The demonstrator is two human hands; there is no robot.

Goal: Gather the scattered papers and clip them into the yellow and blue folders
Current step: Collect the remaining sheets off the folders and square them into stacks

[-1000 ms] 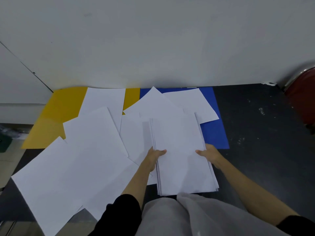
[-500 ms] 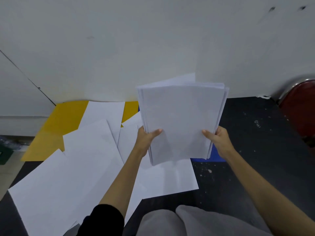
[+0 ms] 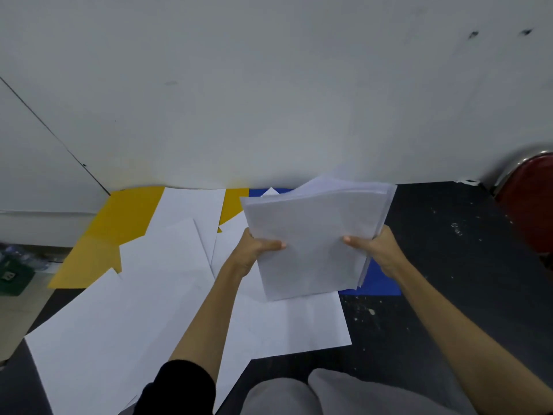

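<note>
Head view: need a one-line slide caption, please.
Both hands, left hand and right hand, hold a paper stack above loose sheets.

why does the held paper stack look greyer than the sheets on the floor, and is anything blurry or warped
Head view: the stack is lifted and tilted, its near face shaded, while the floor sheets catch the light; the green crate at the left edge is smeared; the wall base bows from wide-angle distortion.
</note>
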